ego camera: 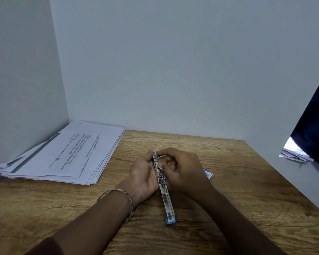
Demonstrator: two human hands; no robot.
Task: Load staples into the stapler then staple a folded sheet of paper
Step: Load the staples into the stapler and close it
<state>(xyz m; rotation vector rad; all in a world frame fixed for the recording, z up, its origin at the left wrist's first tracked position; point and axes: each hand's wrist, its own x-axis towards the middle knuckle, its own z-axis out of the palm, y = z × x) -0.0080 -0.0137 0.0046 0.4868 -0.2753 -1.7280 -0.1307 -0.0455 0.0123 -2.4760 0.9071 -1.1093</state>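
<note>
Nearest the camera, on the wooden table (228,227), the blue end of the opened stapler (170,219) rests on the wood, its long metal arm running away between both hands. On the left wrist sits a thin bangle (118,192). Just beyond, the left hand (143,173) cups the stapler's far part from the left, fingers curled around it. Against it from the right, the right hand (182,167) has fingers bent inward, fingertips pinched at the open staple channel; whether they hold staples cannot be told. Behind that hand, a small blue-and-white box (208,174) peeks out. Farther left, by the wall corner, lies a stack of printed paper (66,153).
</note>
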